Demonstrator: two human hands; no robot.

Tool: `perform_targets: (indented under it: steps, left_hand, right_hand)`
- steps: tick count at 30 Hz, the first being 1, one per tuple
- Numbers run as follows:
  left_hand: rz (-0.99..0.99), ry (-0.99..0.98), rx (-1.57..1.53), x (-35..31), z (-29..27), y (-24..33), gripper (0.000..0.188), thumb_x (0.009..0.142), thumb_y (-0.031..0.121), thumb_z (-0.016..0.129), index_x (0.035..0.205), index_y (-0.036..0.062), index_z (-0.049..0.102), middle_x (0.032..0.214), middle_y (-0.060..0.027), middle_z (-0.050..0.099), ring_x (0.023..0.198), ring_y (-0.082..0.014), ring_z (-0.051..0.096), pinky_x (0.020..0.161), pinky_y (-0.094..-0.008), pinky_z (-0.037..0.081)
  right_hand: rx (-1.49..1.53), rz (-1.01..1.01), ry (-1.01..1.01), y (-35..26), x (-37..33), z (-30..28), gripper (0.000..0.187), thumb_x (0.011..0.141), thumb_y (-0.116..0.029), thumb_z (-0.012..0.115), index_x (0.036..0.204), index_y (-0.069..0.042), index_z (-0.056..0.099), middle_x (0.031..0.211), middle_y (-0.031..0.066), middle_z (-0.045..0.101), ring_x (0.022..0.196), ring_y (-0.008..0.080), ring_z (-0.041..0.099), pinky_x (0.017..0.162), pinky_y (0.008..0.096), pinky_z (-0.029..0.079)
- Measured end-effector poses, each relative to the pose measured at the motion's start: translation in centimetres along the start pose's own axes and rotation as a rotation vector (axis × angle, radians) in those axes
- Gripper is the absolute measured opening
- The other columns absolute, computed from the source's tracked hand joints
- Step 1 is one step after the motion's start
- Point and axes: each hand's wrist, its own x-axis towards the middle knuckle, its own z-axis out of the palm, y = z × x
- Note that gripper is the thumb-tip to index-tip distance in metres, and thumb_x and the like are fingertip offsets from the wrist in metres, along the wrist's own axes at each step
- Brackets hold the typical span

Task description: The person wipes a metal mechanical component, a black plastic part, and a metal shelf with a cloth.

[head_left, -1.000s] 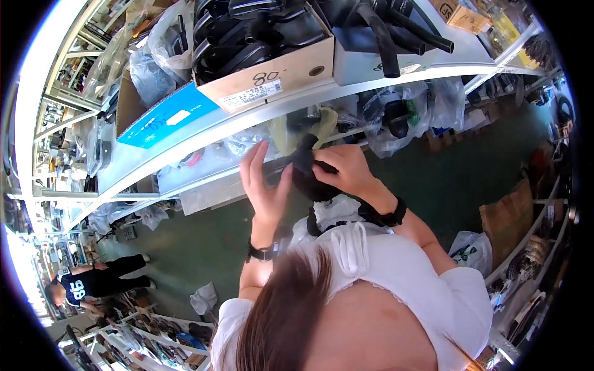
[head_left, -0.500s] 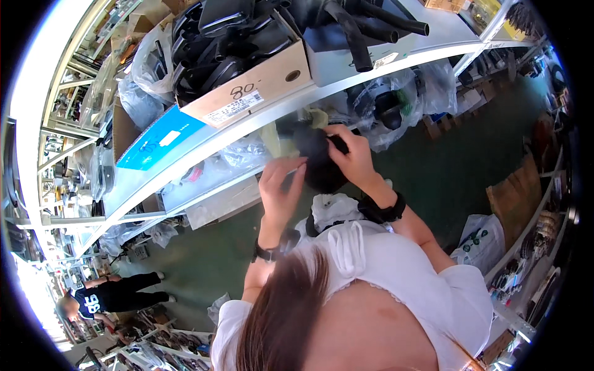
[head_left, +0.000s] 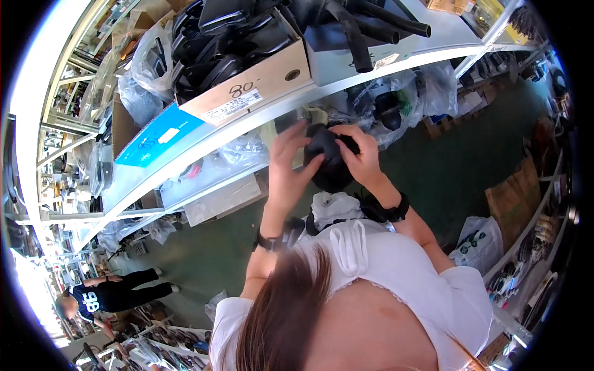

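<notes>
Head view: our left hand (head_left: 288, 170) has risen, fingers now spread at the black part's (head_left: 332, 176) left; our right hand (head_left: 365, 159) grips it.

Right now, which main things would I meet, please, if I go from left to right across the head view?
Blue-sided box → left hand → black part between the hands → right hand → white plastic bag near the floor.
</notes>
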Motion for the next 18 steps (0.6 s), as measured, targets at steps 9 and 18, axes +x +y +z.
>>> perform_targets:
  steps: [9,18]
  left_hand:
    - [-0.415,0.164,-0.146,-1.7,0.9,-1.5,0.020,0.068,0.007,0.065,0.085,-0.0016,0.058,0.079,-0.0146,0.062,0.074,-0.0242,0.061,0.066,-0.0302,0.045]
    - [-0.529,0.354,-0.334,-0.4,0.0,-1.2,0.021,0.075,0.010,0.062,0.093,-0.0008,0.057,0.087,-0.0144,0.061,0.083,-0.0196,0.059,0.074,-0.0293,0.043]
  right_hand:
    - [-0.008,0.157,-0.159,-1.0,0.0,2.0,0.030,0.075,-0.019,0.062,0.098,-0.002,0.054,0.080,0.0127,0.061,0.069,0.0255,0.062,0.061,0.0294,0.046]
    - [-0.267,0.109,-0.033,0.2,2.5,5.0,0.026,0.074,-0.026,0.063,0.085,-0.004,0.055,0.074,0.0128,0.060,0.064,0.0294,0.058,0.054,0.0330,0.045]
